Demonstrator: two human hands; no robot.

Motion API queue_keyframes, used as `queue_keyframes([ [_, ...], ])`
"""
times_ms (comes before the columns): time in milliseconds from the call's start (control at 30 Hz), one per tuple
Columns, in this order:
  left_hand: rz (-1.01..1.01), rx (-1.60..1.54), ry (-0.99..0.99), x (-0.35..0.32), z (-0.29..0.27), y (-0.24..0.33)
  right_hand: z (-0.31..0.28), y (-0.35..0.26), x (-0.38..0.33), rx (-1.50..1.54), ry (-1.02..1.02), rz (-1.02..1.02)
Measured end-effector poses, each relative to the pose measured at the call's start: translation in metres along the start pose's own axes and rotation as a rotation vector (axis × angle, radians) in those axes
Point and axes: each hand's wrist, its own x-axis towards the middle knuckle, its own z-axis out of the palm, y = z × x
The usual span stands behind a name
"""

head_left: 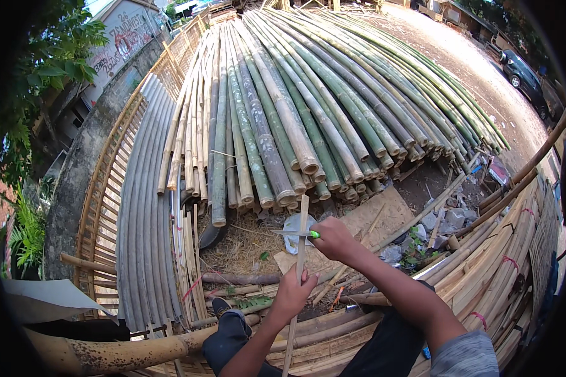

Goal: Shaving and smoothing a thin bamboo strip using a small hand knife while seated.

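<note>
Upright in front of me stands a long, narrow bamboo strip [300, 256], with my left hand [292, 293] wrapped round its middle. Its lower end runs down between my legs. My right hand [333, 240] grips a knife [291, 233] by its bright green handle. The blade points left and crosses the strip near its upper end, above my left hand; whether it cuts into the wood I cannot tell. Behind the blade, a whitish plastic bag [292, 222] lies on the ground.
Ahead fans out a large pile of green and tan bamboo poles [277, 125]. Corrugated sheets [141, 207] and a bamboo fence [100, 207] run along the left. Bundled split bamboo [484, 279] lies at my right, and a thick bamboo pole [107, 353] crosses the lower left.
</note>
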Motion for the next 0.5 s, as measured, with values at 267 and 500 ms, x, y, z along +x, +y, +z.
queue_keyframes([
  [267, 0.016, 0.132, 0.032, -0.009, -0.007, 0.005, 0.014, -0.001, -0.001, -0.112, 0.044, -0.002],
  [500, -0.030, 0.176, 0.018, -0.016, -0.008, 0.005, 0.008, 0.002, -0.007, -0.187, 0.064, 0.045],
])
